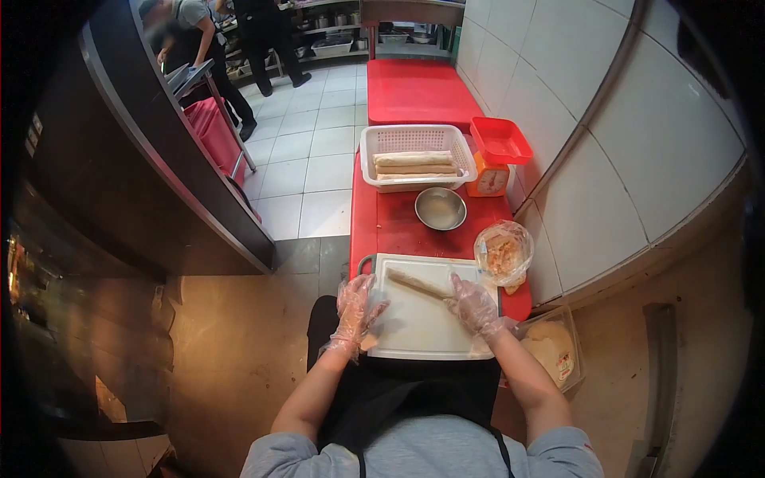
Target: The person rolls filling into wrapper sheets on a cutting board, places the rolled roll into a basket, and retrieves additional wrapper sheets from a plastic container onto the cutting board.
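Note:
A long pale roll (416, 284), looking like filled dough or wrapper, lies slantwise on the white cutting board (410, 338). My right hand (475, 307), in a clear plastic glove, has its thumb and fingers around the roll's right end. My left hand (355, 312), gloved the same way, rests at the board's left edge by the grey handle. Its fingers are apart with nothing in them. Beyond the board stands a steel bowl (441, 209) with a little pale liquid. To the right, a plastic bag (504, 251) holds an orange-and-white shredded filling.
A white basket (370, 169) with several similar rolls stands farther back on the red table (374, 227). Beside it is an orange scale (488, 182) with a red tray. A clear container (558, 350) sits low at right. Tiled wall bounds the right; people work at far left.

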The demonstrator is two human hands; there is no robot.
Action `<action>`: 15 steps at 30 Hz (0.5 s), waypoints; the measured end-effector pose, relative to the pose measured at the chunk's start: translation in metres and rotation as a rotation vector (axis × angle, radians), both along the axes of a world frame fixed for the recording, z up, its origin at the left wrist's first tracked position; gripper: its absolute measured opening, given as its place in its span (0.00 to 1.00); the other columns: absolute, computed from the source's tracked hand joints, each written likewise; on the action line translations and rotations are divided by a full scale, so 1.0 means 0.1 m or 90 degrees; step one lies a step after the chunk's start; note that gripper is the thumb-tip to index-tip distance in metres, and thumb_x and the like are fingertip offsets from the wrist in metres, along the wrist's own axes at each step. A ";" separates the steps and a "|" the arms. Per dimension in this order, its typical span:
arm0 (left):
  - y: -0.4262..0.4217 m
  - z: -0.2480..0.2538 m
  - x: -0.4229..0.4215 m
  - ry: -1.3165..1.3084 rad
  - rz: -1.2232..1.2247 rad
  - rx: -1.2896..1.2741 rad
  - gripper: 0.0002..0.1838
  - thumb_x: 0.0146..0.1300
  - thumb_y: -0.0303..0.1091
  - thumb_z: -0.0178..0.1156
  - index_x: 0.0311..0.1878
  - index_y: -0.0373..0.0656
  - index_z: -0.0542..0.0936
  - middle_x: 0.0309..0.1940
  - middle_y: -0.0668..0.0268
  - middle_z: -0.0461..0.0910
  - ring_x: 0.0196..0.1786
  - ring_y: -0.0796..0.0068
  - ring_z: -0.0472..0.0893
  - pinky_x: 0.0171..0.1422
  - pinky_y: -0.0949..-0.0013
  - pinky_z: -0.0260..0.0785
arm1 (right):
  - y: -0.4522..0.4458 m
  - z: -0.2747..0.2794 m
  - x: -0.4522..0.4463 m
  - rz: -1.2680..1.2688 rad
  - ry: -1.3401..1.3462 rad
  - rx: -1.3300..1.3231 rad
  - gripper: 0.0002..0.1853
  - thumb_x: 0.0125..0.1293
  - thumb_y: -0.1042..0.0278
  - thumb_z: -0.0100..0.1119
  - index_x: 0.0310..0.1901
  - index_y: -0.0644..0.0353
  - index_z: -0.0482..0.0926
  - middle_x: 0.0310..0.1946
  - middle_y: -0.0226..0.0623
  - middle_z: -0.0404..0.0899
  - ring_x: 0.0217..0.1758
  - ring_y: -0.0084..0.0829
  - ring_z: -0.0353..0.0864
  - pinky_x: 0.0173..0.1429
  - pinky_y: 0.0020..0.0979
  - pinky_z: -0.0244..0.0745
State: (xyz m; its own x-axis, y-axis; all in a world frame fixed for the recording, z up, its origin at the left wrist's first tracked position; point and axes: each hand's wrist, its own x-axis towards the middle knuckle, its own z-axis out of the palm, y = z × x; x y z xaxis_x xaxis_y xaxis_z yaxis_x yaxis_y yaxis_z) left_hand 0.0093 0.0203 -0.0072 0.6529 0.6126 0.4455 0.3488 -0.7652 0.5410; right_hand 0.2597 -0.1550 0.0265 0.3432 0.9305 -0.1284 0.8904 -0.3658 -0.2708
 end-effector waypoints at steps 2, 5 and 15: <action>-0.02 0.04 -0.06 -0.005 -0.013 -0.013 0.36 0.52 0.39 0.76 0.65 0.45 0.75 0.61 0.55 0.75 0.62 0.51 0.73 0.68 0.52 0.65 | -0.01 -0.05 0.05 -0.040 0.116 -0.088 0.35 0.69 0.54 0.58 0.70 0.69 0.66 0.59 0.60 0.76 0.51 0.47 0.83 0.58 0.47 0.75; -0.02 0.06 -0.10 -0.017 -0.017 -0.019 0.33 0.53 0.41 0.75 0.63 0.46 0.77 0.60 0.56 0.75 0.62 0.52 0.73 0.67 0.51 0.65 | -0.06 -0.19 0.14 -0.012 0.067 -0.093 0.37 0.70 0.50 0.56 0.71 0.70 0.63 0.65 0.62 0.70 0.65 0.51 0.74 0.69 0.48 0.67; -0.20 0.23 -0.09 -0.036 -0.059 -0.039 0.27 0.58 0.34 0.70 0.62 0.44 0.77 0.58 0.52 0.75 0.62 0.49 0.73 0.68 0.52 0.65 | 0.24 -0.34 -0.76 0.245 0.033 0.056 0.43 0.72 0.43 0.50 0.75 0.72 0.55 0.78 0.58 0.51 0.83 0.49 0.48 0.84 0.43 0.43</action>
State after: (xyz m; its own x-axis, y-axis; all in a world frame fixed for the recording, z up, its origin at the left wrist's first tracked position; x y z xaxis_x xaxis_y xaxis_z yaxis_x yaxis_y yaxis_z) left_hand 0.0003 0.0007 0.0155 0.6825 0.5781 0.4473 0.2453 -0.7576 0.6049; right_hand 0.1840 -0.1313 -0.0079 -0.0377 0.9980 -0.0506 0.9422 0.0187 -0.3345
